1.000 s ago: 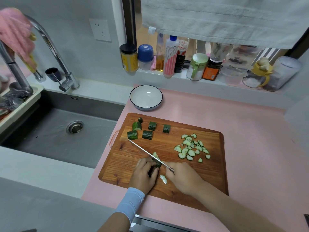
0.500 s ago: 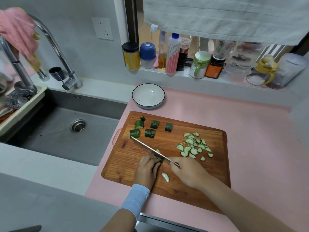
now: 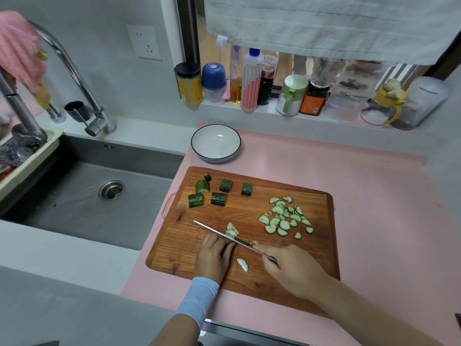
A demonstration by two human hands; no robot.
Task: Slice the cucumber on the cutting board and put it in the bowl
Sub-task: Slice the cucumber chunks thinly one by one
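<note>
- Chunks (image 3: 218, 198) of uncut cucumber are laid out at the far-left end of the cutting board (image 3: 311, 265), near the bowl (image 3: 215, 143).
- Fingers of the left hand (image 3: 214, 255) are curled down onto the cucumber piece (image 3: 240, 242), just left of the blade.
- Knife (image 3: 217, 232) is slanted across that piece, its handle clamped in the right hand (image 3: 291, 268).
- Slices (image 3: 284, 219) are heaped further right.

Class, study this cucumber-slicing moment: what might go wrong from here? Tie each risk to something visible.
The left hand holds a short dark green cucumber piece with fingers curled against the thin steel knife; a slip might nick them. A loose pale cucumber slice lies between the hands on the brown wooden cutting board; the right hand might sweep it off.
</note>
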